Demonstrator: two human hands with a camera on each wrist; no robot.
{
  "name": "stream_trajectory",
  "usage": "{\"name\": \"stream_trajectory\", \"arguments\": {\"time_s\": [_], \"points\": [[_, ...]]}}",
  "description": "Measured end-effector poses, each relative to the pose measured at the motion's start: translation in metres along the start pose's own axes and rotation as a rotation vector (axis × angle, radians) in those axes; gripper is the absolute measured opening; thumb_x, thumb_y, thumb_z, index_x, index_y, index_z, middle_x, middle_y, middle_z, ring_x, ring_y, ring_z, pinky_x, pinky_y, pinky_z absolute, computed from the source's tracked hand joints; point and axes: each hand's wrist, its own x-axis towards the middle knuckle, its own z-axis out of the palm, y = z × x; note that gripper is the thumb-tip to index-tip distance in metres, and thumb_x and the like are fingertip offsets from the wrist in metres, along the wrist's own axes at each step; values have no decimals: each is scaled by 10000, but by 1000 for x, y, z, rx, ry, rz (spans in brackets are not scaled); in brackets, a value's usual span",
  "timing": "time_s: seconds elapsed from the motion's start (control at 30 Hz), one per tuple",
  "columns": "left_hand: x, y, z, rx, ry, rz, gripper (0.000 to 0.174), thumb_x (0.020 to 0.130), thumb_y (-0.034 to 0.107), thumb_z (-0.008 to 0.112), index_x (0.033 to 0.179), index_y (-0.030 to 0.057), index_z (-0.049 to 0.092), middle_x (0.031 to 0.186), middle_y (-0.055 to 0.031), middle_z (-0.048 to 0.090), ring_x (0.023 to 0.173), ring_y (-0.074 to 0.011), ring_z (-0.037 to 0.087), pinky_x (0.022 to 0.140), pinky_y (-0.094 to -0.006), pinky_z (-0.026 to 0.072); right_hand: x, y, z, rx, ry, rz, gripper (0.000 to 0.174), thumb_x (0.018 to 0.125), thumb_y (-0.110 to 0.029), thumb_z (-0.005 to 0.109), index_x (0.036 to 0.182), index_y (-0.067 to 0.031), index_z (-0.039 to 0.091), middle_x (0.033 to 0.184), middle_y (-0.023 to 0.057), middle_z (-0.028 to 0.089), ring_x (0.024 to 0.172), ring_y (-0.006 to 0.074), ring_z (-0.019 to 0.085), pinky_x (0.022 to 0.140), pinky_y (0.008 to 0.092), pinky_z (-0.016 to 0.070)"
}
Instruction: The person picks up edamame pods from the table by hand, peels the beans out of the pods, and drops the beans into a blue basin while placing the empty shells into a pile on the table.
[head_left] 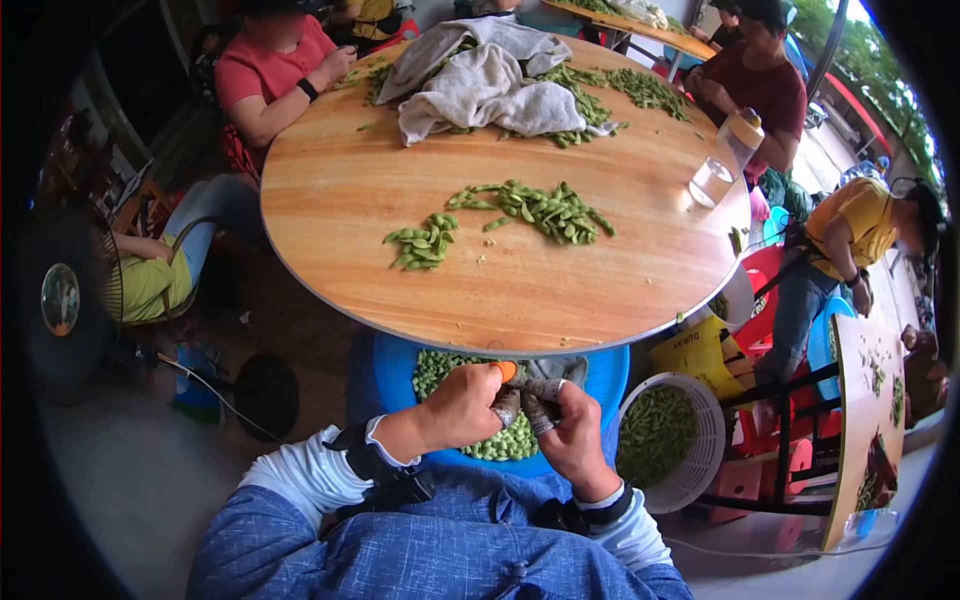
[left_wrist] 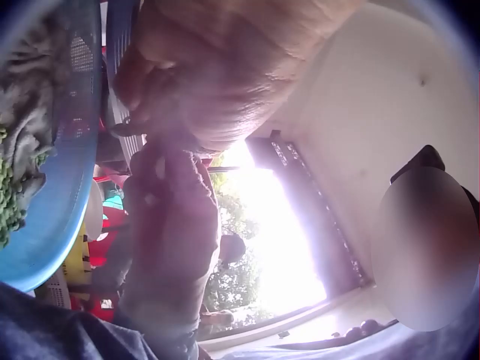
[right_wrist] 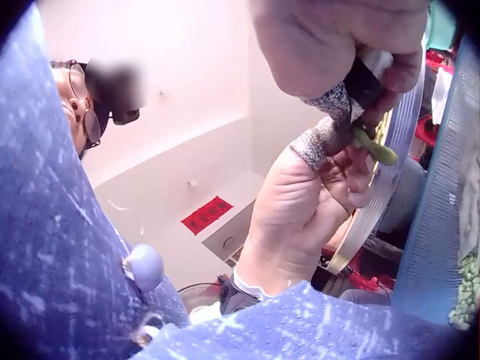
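Observation:
Both hands meet over a blue basin (head_left: 612,375) in the head view. My left hand (head_left: 450,408) pinches a green soybean pod (right_wrist: 381,153), which pokes out between the thumbs in the right wrist view. On that hand's index finger is an orange cover (head_left: 507,371). My right hand (head_left: 575,440) has its curled, wrapped thumb and finger at the same pod, with a dark piece (right_wrist: 364,84) by its fingertips. Speckled wraps cover both thumbs. Shelled green beans (head_left: 505,442) lie below the hands, beside a grey cloth (head_left: 565,371) in the basin.
Ahead stands a round wooden table (head_left: 350,280) with piles of pods (head_left: 560,212), towels (head_left: 480,90) and a bottle (head_left: 735,145). A white basket (head_left: 705,460) of pods is at right. At left stands a fan (head_left: 75,300). Several people sit around.

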Motion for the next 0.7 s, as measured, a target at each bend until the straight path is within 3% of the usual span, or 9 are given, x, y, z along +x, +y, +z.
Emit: {"name": "stream_trajectory", "arguments": {"time_s": [0.1,0.13,0.2,0.3,0.33,0.43,0.57,0.6,0.7], "points": [[2,-21,18,-141,86,-5,239,658,-48,473,886,-28,541,707,-107,570,662,-142,534,611,-263,421,0,-6,-2,-89,10,-66,132,705,49,567,835,45,548,766,44,582,699,81,512,617,225,421],[2,-23,18,-183,95,25,236,663,-33,477,890,-20,539,704,-125,567,657,-183,542,610,-282,425,1,-8,-1,-122,9,-92,128,712,46,570,839,44,550,778,43,587,700,84,517,621,227,422],[3,-23,14,-266,111,86,230,675,-5,485,900,-6,533,697,-159,562,648,-265,558,609,-322,432,0,0,4,229,64,75,124,719,37,565,843,38,560,772,60,593,704,104,533,619,234,428],[-1,-18,5,-387,102,24,225,711,-35,434,910,-9,535,710,-96,559,666,-147,519,628,-268,417,3,-4,-6,619,79,294,95,771,-17,574,850,34,571,816,33,597,743,84,535,658,225,434],[-3,-24,2,-452,70,-20,139,817,30,464,932,-17,525,860,-32,555,781,-81,489,714,-220,409,5,-7,-10,675,69,308,106,766,-52,591,849,12,579,757,17,589,671,74,522,618,212,420],[-3,-23,-8,-574,-119,-155,163,842,105,482,947,-14,520,871,-22,543,798,-75,476,724,-206,396,4,3,-17,747,20,361,109,775,-87,586,841,0,582,713,0,576,610,58,490,556,192,385],[-1,-25,3,-637,-354,-179,194,841,147,495,935,-16,541,762,21,530,716,-48,443,625,-208,385,5,0,-15,798,41,358,104,779,-105,585,825,-11,584,675,-11,562,569,49,459,521,187,356],[0,-26,8,-648,-316,-140,165,844,135,486,894,-11,543,704,38,512,673,-39,431,589,-195,372,5,-1,-16,797,32,346,110,780,-103,584,839,-10,582,688,-10,565,579,49,463,527,186,359],[-1,-20,5,-897,-261,-276,144,845,179,513,842,38,536,636,65,469,577,-20,397,511,-166,336,4,-5,-16,782,18,344,144,779,-114,581,868,-1,571,721,1,567,609,59,469,547,192,360]]}}
